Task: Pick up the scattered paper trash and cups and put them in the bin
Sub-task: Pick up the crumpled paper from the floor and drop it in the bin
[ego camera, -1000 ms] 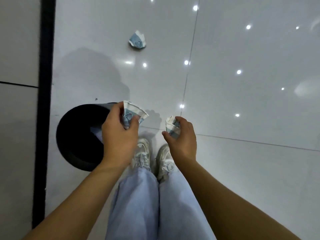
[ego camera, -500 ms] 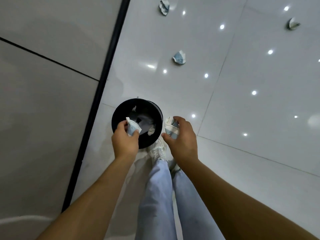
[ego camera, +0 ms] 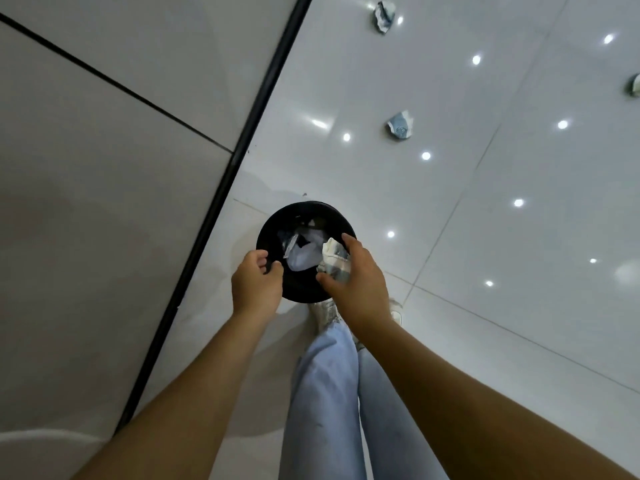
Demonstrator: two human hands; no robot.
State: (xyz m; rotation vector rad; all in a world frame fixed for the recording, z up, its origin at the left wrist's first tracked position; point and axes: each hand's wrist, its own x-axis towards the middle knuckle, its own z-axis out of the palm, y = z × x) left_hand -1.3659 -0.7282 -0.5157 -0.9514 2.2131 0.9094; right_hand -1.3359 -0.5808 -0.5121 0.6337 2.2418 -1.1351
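Holding one crumpled cup [ego camera: 333, 259], right hand [ego camera: 358, 282] overhangs bin [ego camera: 268, 230]; left hand [ego camera: 256, 284] loosely curled, empty; three scraps [ego camera: 400, 125] remain.

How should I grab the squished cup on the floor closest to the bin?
Come straight down on the crushed cup and pinch its raised crumpled middle between thumb and fingers. It lies flattened on the bare floor with nothing beside it, so no side is likely blocked.

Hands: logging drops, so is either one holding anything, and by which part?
Right hand grips a crumpled paper cup around its side, over the bin. Left hand holds nothing.
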